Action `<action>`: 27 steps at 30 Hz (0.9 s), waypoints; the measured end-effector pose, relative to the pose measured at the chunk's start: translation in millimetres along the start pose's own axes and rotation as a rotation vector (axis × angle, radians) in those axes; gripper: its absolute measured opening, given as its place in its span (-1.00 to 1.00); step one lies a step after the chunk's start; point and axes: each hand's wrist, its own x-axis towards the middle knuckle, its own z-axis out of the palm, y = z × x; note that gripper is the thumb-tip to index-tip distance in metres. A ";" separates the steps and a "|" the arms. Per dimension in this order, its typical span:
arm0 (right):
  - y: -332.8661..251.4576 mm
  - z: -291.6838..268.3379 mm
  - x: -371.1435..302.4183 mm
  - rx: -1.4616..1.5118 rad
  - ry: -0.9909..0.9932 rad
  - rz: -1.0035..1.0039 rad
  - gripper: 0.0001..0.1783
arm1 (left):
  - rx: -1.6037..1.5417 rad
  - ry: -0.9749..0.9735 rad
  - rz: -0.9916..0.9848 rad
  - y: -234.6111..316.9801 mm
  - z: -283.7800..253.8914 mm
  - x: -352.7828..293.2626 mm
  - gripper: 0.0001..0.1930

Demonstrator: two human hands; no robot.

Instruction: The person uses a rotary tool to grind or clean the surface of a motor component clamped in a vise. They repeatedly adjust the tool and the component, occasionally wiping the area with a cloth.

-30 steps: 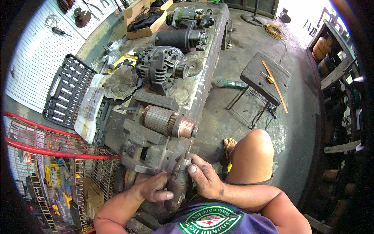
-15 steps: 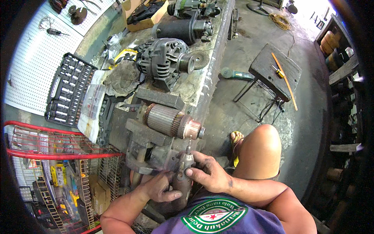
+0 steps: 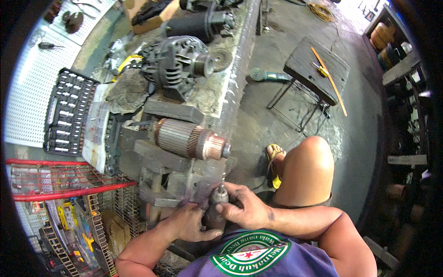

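Note:
A slim grey die grinder [image 3: 215,214] is held between my hands, its thin bit pointing away from me. My left hand [image 3: 184,225] wraps its rear body, with the thumb laid along the near side. Around its front end closes my right hand [image 3: 247,207], thumb on top; the fingers beneath are partly hidden. Just beyond the bit, and apart from it, a motor armature [image 3: 181,138] lies on its side, its copper commutator and shaft end toward the right. The jaws of a bench vise [image 3: 161,159] flank the armature.
An alternator [image 3: 170,64] and a dark cylindrical motor [image 3: 191,27] sit farther up the bench. A socket set case [image 3: 69,113] and a red-railed wire rack [image 3: 69,187] are at left. Right of the bench are a small stool [image 3: 318,69] and a green angle grinder [image 3: 270,75].
The bench and its things have shifted left and slightly up in the picture. The die grinder's bit now sits farther from the commutator. Both hands keep their hold.

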 end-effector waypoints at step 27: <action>25.6 -13.7 -19.3 -0.107 -0.077 -0.261 -0.33 | -0.239 -0.147 0.080 -9.9 10.4 21.1 -0.37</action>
